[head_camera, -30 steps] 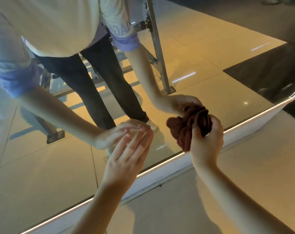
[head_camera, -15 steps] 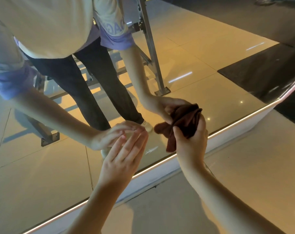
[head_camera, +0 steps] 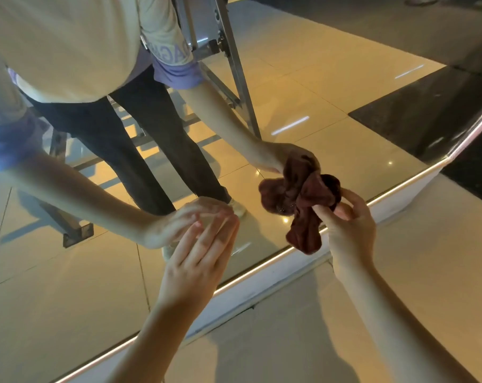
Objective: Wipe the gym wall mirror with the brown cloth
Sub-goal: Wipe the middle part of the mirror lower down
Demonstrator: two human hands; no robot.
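Cloth [head_camera: 303,233] is bunching into a dark-brown wad at the fingertips of the right hand [head_camera: 347,233], which is pinching it between thumb and fingers. One tail is hanging down toward the white ledge [head_camera: 262,283] under the mirror [head_camera: 331,150]. The wad is sitting on the far side of that hand, between it and the glass, and seems to be meeting its own reflection along the top. Whether it is actually pressing on the glass I cannot tell.

The left hand [head_camera: 195,266] is lying apart to the left, holding nothing, its fingers straight and together and the tips touching or almost touching the glass. The mirror is standing straight ahead of both hands, its lower edge running from lower left to upper right. By my judgement, wiping is calling for the right hand to be pushing the wad flat onto the glass and sweeping along that edge.
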